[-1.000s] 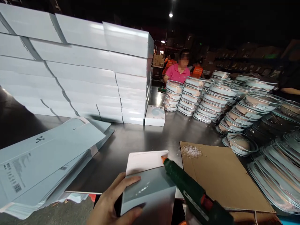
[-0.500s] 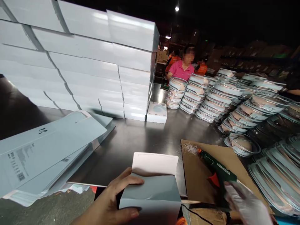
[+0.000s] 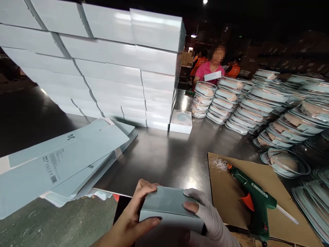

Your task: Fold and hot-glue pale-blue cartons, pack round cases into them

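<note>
A pale blue-grey cardboard box (image 3: 167, 201) is held at the front edge of the metal table, low in the view. My bare left hand (image 3: 137, 212) grips its left side, fingers over the far edge and thumb on the near side. My right hand (image 3: 205, 212), in a white glove with the thumb tip bare, clasps the box's right side. No raised flap shows on the box; its underside is hidden. To the right a dark green glue gun (image 3: 253, 192) with an orange nozzle and red trigger lies on a cardboard sheet (image 3: 221, 195), a clear glue stick protruding from its back.
Flat printed box blanks (image 3: 77, 154) lie at the left. Behind stands a tall wall of white boxes (image 3: 115, 79), with one small printed box (image 3: 181, 121) beside it. Stacked clear-lidded round packs (image 3: 239, 109) fill the right. A person in pink (image 3: 209, 70) is across the table.
My right hand has let go of the glue gun and taken the box's right side. The box's upright white flap is now down. The view has shifted left.
</note>
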